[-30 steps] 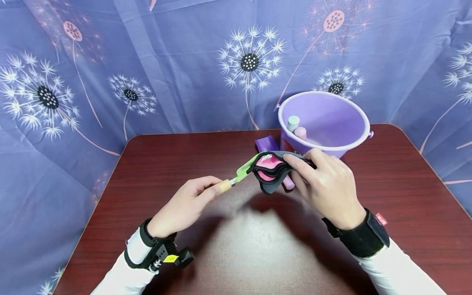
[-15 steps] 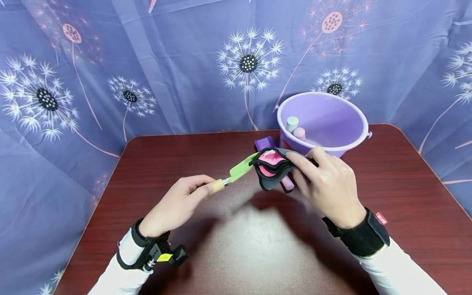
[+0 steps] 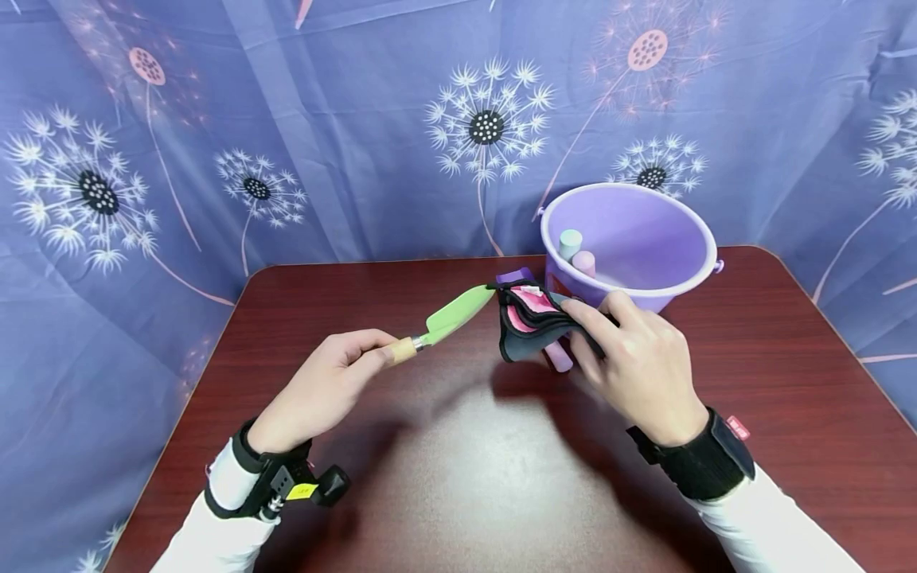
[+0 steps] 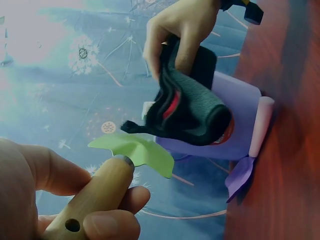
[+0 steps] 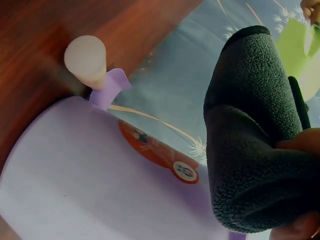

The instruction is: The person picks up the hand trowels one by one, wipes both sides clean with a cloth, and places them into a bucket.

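My left hand (image 3: 318,390) grips the wooden handle of a small green garden trowel (image 3: 458,312), its blade pointing up to the right. In the left wrist view the handle (image 4: 95,200) lies between thumb and fingers. A folded dark grey cloth (image 3: 533,342) with black edging and pink inside hangs from my right hand (image 3: 637,366), pinched between thumb and fingers. The trowel's tip meets the cloth's left corner in the head view; whether they touch I cannot tell. The right wrist view shows the fuzzy grey side of the cloth (image 5: 250,125) close up.
A purple bucket (image 3: 637,231) stands at the table's back right, with a mint handle end (image 3: 570,243) and a pink one (image 3: 583,263) inside. A purple toy shovel with a pink handle (image 3: 559,356) lies beside it, partly behind the cloth. A dandelion-print curtain (image 3: 358,159) hangs behind the table.
My left hand has moved left and slightly down, drawing the trowel away from the cloth so more of its green blade shows. The cloth's corner has lifted a little; my right hand stays nearly in place.
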A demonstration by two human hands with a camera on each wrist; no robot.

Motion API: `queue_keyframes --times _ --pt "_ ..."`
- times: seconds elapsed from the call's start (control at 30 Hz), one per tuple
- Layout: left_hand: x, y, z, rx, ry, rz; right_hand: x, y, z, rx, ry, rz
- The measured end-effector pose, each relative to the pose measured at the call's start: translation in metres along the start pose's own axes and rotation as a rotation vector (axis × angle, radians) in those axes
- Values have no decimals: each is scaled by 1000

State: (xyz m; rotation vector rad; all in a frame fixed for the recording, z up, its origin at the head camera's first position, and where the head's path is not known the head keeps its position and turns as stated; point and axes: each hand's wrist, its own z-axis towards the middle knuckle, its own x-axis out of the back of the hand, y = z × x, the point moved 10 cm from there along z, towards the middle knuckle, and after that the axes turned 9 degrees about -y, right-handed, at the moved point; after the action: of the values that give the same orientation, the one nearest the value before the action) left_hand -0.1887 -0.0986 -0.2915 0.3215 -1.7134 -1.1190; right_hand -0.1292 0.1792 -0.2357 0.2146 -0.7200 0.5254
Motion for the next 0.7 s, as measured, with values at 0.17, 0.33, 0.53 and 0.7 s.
queue_keyframes --times 0.17,0.33,0.53,0.7 --pt "10 9 3 5 28 38 -9 5 -10 -23 -64 -5" --pt "22 23 11 -16 64 127 -17 8 -19 -35 -134 -4" --pt "34 45 26 -75 83 206 -18 2 -26 -25 -168 2" --pt "42 68 45 -99 109 263 -20 -2 -32 -24 -220 10"
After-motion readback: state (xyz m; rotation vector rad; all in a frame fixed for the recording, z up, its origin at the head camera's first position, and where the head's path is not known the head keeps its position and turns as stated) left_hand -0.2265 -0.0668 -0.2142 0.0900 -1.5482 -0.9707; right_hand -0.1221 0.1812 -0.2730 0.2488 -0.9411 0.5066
